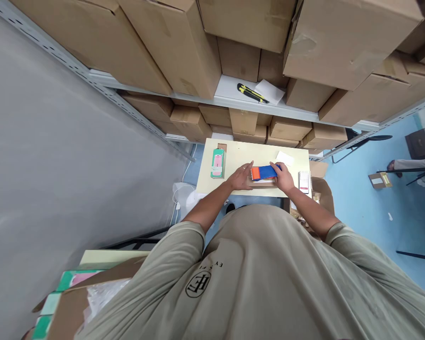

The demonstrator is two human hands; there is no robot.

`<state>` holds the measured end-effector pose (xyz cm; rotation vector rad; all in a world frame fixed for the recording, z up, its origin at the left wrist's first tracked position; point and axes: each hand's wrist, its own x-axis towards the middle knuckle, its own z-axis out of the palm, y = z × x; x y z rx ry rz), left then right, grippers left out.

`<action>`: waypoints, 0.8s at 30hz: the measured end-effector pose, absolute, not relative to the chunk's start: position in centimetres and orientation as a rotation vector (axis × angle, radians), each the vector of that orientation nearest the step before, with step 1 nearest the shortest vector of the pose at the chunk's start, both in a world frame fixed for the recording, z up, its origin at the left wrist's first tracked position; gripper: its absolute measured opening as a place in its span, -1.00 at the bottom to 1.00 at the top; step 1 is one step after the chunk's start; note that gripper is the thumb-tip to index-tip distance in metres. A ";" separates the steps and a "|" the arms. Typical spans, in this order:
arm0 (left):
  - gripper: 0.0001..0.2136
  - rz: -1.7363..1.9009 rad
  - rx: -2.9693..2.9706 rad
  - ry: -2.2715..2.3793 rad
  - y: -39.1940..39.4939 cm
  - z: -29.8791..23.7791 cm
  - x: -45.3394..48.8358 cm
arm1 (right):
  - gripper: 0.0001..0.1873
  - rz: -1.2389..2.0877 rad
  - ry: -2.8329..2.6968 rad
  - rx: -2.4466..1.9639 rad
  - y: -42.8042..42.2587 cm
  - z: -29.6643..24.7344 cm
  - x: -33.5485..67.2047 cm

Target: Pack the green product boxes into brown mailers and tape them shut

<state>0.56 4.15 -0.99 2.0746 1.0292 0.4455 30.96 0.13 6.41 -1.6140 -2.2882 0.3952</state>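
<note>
A flat blue-and-orange box (268, 172) lies tilted over a small brown cardboard box (264, 184) on the table. Around its blue right end my right hand (284, 176) is closed, thumb on the near side. My left hand (240, 177) spans the left end of the cardboard box, with fingers on the far side and the thumb on the near side, close to the orange end. How far the blue-and-orange box sits inside the cardboard one is hard to make out. Farther left stands a green-and-pink box (217, 164).
The pale table (233, 151) also bears a white paper (285, 158) and a phone-like device (304, 182). Shelves ahead hold several cardboard boxes (242, 59) and a yellow-black box cutter (252, 93). An open carton (322, 196) stands right of the table; a grey wall (74, 156) is left.
</note>
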 end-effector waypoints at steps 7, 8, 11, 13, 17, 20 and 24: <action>0.40 0.386 2.021 1.086 3.9 -1.1 0.9 | -0.10 0.367 -2.407 -1.620 0.5 7.6 33.0; 0.38 0.386 2.026 1.080 4.0 -0.9 1.0 | -0.09 0.355 -2.421 -1.620 0.5 7.8 33.3; 0.37 0.376 2.036 1.084 4.5 -0.3 1.6 | -0.08 0.308 -2.436 -1.622 0.5 8.3 34.5; 0.36 0.355 2.037 1.103 4.9 0.0 1.6 | -0.09 0.255 -2.417 -1.680 0.4 8.8 35.9; 0.32 0.327 2.027 1.156 5.1 0.3 -0.5 | -0.15 0.172 -2.336 -1.960 0.2 9.9 40.8; 0.31 0.347 2.018 1.179 5.0 0.4 -2.3 | -0.18 0.153 -2.281 -2.131 -0.2 10.4 44.6; 0.31 0.327 2.028 1.161 5.1 0.8 -2.9 | -0.16 0.131 -2.280 -2.185 -0.6 10.2 46.7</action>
